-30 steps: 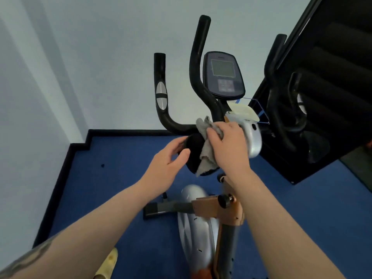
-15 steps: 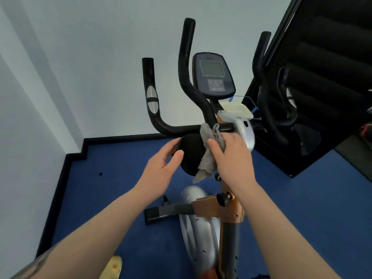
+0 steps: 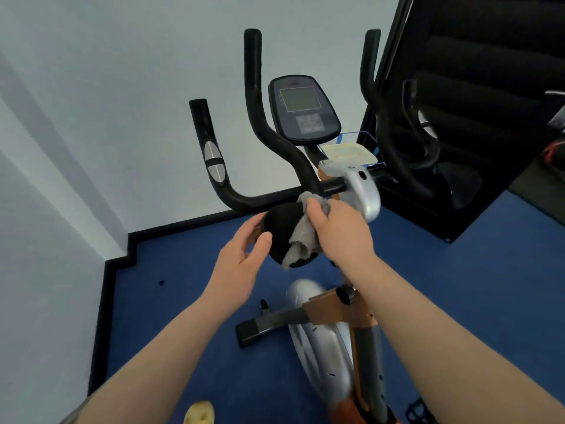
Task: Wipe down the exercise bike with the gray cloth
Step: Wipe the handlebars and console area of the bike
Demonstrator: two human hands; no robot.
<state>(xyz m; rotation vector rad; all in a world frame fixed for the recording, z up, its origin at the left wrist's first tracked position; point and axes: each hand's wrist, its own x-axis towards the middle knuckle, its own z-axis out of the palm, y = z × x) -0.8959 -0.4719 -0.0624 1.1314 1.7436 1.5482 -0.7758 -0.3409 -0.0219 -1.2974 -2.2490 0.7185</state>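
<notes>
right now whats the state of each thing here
gray cloth: bunched, pressed on the black round pad
black round pad: partly covered by the cloth
right hand: grips the cloth
left hand: open, fingers touching the pad's left side
bike console screen: blank

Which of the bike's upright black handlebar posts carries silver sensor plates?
The short outer left handlebar post; it alone shows silver plates, while the taller posts are plain black.

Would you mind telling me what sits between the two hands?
In the head view, a round black pad and the gray cloth lie between left hand and right hand.
</notes>
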